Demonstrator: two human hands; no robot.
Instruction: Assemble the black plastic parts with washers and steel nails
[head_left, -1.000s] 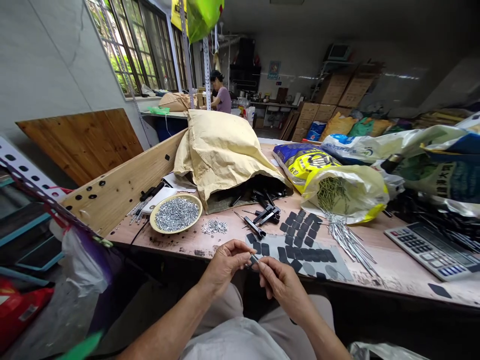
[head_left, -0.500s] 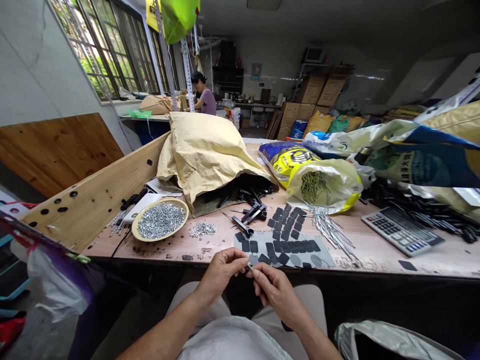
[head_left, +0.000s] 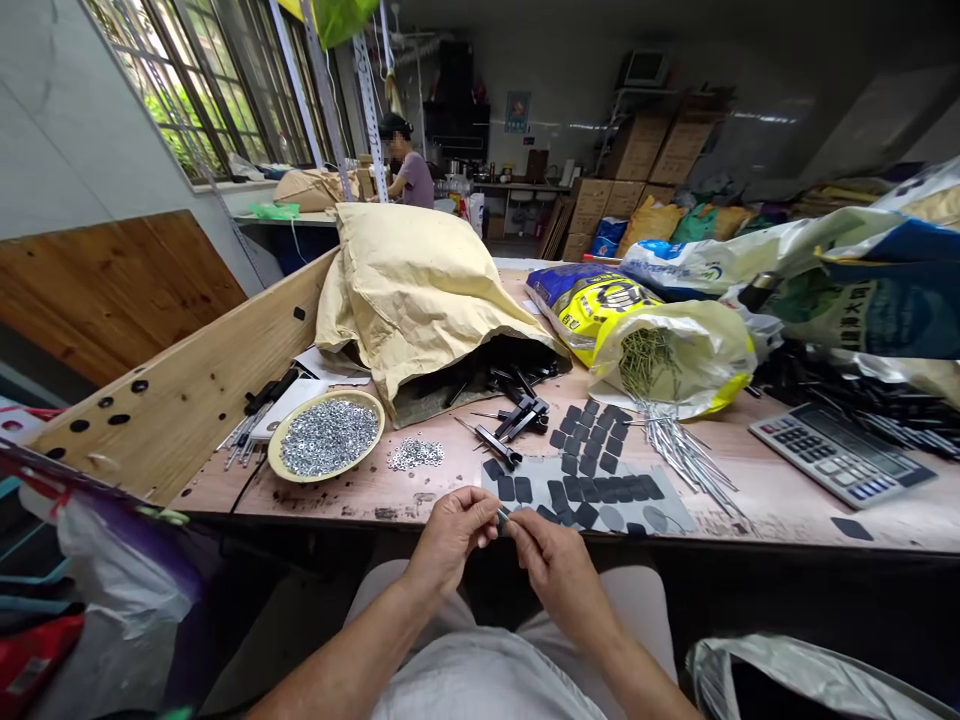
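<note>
My left hand (head_left: pixel 454 535) and my right hand (head_left: pixel 559 570) meet above the front edge of the wooden workbench (head_left: pixel 360 490). Between their fingertips is a small dark metal part (head_left: pixel 502 515), partly hidden by my fingers. Just beyond my hands lies a grey sheet with black rubber pads (head_left: pixel 585 495). A black metal bracket (head_left: pixel 496 445) rests a little farther off, near a cluster of similar brackets (head_left: pixel 525 418). To the left stands a round tan dish of steel washers (head_left: pixel 326 437), with a loose pile of washers (head_left: pixel 415 453) beside it.
A kraft paper sack (head_left: pixel 420 300) spills black parts onto the bench. Long nails (head_left: pixel 682 450) trail from a yellow bag (head_left: pixel 667 355). A calculator (head_left: pixel 840 455) sits at right, and a wooden board (head_left: pixel 187 400) edges the bench. A co-worker (head_left: pixel 401 170) sits beyond.
The whole view has swung and shifted as my head moved. My hands stay together at the bench edge, still holding the small metal part.
</note>
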